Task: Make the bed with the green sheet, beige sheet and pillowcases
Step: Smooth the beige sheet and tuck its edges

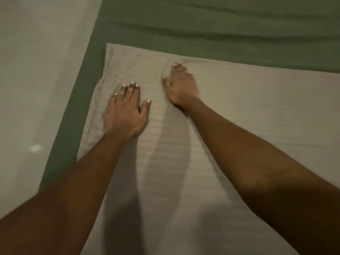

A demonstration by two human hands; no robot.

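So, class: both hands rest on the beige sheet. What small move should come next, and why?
Probably slide the right hand outward along the top edge of the beige sheet, while the left hand presses flat to anchor it. A small wrinkle sits at the right fingertips near that edge, so smoothing it looks due.

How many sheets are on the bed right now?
2. The green sheet lies underneath, showing along the far and left sides. The beige sheet lies on top of it, with the left hand and right hand resting on it. More may lie outside the frame.
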